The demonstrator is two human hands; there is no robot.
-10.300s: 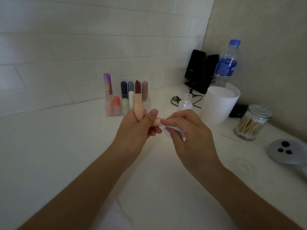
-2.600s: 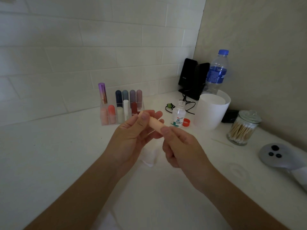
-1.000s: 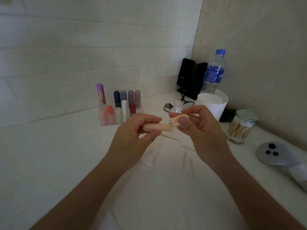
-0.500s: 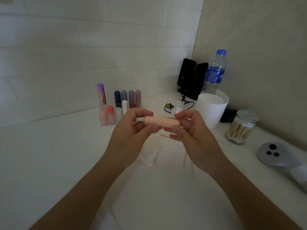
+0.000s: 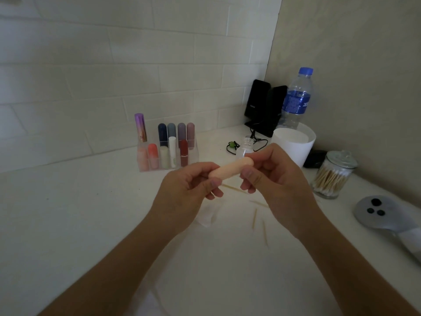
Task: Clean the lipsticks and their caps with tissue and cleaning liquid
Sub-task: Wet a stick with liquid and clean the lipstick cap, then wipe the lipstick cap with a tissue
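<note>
Lipstick (image 5: pixel 231 171), peach and capped, sits dead centre. The left hand (image 5: pixel 182 192) pinches its 8 o'clock end and the right hand (image 5: pixel 273 179) pinches its 2 o'clock end. I judge this one done and due back in the rack (image 5: pixel 168 164) at 11 o'clock. I can't tell whether the others there are clean. The tissue (image 5: pixel 206 218) lies at 6 o'clock under the hands, and the bottle (image 5: pixel 246 144) stands at 1 o'clock.

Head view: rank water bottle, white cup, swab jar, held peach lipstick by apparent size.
Largest: water bottle, base hidden.
Then white cup and swab jar, too alike to rank.
Smallest: peach lipstick, though nearest the camera.
</note>
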